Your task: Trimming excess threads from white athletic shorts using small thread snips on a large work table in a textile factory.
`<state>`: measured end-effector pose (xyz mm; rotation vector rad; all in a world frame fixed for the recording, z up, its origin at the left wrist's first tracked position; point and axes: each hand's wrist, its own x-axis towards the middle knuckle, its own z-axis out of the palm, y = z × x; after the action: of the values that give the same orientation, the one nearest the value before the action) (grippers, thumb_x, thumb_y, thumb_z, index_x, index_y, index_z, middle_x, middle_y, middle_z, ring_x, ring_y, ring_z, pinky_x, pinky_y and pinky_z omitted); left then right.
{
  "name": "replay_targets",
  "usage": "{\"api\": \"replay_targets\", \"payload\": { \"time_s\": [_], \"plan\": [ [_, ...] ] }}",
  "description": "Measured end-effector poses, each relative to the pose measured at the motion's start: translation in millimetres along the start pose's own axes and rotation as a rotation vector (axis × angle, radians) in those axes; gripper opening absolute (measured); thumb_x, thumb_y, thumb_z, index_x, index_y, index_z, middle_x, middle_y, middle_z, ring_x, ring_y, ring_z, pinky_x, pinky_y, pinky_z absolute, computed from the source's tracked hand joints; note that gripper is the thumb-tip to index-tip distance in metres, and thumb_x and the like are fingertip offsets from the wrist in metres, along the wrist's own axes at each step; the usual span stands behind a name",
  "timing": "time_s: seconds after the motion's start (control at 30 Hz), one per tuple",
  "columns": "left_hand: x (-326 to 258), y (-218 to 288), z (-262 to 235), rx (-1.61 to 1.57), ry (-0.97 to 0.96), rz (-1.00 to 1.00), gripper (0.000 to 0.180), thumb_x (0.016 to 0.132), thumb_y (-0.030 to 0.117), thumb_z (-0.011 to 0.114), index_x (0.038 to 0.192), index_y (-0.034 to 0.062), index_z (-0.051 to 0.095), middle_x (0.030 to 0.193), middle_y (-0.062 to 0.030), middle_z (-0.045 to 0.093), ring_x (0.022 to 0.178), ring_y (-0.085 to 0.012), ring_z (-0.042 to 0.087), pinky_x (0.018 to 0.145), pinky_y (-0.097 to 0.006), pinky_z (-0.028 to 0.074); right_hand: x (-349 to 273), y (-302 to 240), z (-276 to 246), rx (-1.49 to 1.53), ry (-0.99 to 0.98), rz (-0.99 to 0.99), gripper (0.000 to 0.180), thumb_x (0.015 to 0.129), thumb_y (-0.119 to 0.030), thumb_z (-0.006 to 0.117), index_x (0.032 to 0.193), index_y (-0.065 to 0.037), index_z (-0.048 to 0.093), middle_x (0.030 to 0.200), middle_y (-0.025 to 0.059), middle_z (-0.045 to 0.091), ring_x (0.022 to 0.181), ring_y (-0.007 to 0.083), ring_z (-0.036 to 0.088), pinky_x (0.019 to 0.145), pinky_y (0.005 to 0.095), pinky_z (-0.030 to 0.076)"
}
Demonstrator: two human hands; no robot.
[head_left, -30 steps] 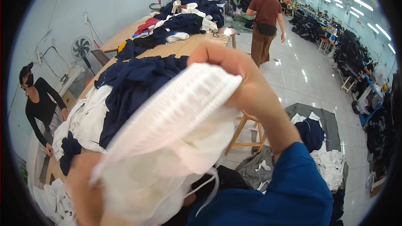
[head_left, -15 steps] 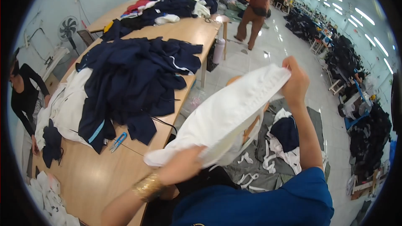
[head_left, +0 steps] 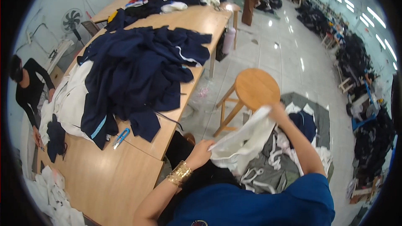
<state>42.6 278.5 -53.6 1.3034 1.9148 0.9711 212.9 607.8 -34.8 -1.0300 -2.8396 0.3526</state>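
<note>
Clearly, the white cloth piece [head_left: 245,144] hangs in the air beyond the right edge of the surface [head_left: 98,184], stretched between my two hands, with the round wooden stool [head_left: 257,84] just past it and the grey cloth [head_left: 320,111] spread on the floor to its right. My left hand [head_left: 200,155] has its fingers pressed together, pinching the near left end of the piece. My right hand [head_left: 277,112] is blurred at the far upper end; the cloth runs right up to it, so I take those fingers to be closed on it too, though how each one sits I cannot tell.

It should handle as something light and limp, judging by the loose folds sagging below my grip (no stiffness of its own at all, I would say). I would expect little slip and nothing to break; the likelier troubles are the slack bunching up or the pale cloth picking up dirt if it trails. Its opposite ends seem the best places to take hold, a firm pinch at each, since a grab at the middle would just crumple it.
</note>
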Motion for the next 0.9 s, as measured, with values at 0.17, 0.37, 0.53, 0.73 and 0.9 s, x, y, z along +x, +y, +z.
{"api": "replay_targets", "payload": {
  "time_s": [0.17,0.37,0.53,0.73,0.9],
  "plan": [
    [13,-3,34,-0.119,-0.052,-0.030,0.039,0.078,0.001,0.048,0.117,0.0002,0.049,0.107,-0.0252,0.055,0.102,-0.0404,0.053,0.090,-0.042,0.042,9,27,14,-0.076,0.239,0.181,0.042,0.075,-0.003,0.055,0.116,-0.011,0.058,0.080,0.0183,0.066,0.078,0.0345,0.066,0.066,0.0431,0.054],
    [2,-9,84,-0.168,-0.082,-0.149,0.034,0.081,0.008,0.052,0.113,-0.0020,0.052,0.109,-0.0249,0.054,0.101,-0.0416,0.053,0.088,-0.043,0.042,-85,-81,100,1.319,-1.029,0.485,0.070,0.084,-0.047,0.062,0.132,-0.002,0.038,0.124,0.0150,0.051,0.094,0.0268,0.062,0.075,0.0370,0.052],
    [3,-5,86,-0.149,-0.386,-0.071,0.034,0.086,0.020,0.056,0.112,-0.0023,0.053,0.115,-0.0237,0.054,0.105,-0.0394,0.052,0.092,-0.041,0.041,-110,-103,125,1.258,-0.835,0.603,0.070,0.073,-0.036,0.073,0.128,-0.001,0.045,0.112,0.0130,0.057,0.079,0.0207,0.059,0.067,0.0350,0.050],
    [-5,-5,76,-0.097,-0.511,-0.019,0.040,0.090,0.037,0.053,0.120,0.0117,0.057,0.120,-0.0099,0.057,0.115,-0.0274,0.050,0.099,-0.039,0.035,-145,11,211,0.850,-0.479,0.721,0.031,0.062,-0.013,0.068,0.091,-0.003,0.065,0.067,0.0101,0.062,0.049,0.0185,0.058,0.042,0.0338,0.047],
    [-21,-22,62,0.265,-0.347,0.008,0.042,0.088,0.046,0.052,0.116,0.0160,0.060,0.119,-0.0039,0.058,0.115,-0.0211,0.050,0.105,-0.041,0.023,-178,110,170,0.875,-0.204,0.842,0.041,0.060,-0.008,0.063,0.101,-0.003,0.065,0.073,0.0092,0.064,0.060,0.0189,0.062,0.053,0.0359,0.051]
  ]
}}
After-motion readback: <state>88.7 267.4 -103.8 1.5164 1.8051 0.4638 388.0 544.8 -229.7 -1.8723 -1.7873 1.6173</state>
